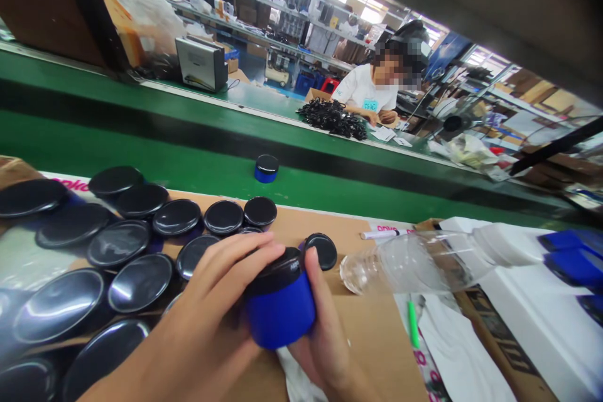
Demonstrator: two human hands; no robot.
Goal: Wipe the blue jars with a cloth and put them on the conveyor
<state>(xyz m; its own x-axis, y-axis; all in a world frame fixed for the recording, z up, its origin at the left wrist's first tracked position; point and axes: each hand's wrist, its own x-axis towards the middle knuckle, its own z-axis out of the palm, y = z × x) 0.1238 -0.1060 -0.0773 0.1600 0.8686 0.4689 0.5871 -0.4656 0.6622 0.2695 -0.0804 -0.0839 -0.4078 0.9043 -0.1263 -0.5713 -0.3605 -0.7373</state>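
I hold a blue jar (281, 313) with a black lid between both hands, just above the cardboard sheet (372, 333). My left hand (207, 320) lies over the jar's left side, its fingers reaching across the lid. My right hand (325, 339) cups the jar from below and right, thumb up beside the lid. Several more black-lidded jars (141, 245) stand packed together to the left, touching my left hand's side.
A single blue jar (266, 168) rides on the green conveyor belt (141, 157). An empty clear plastic bottle (414, 260) lies on its side at right, near a marker (384, 233) and white boxes (532, 308). Across the belt a person (372, 91) sits by a pile of black parts (332, 118).
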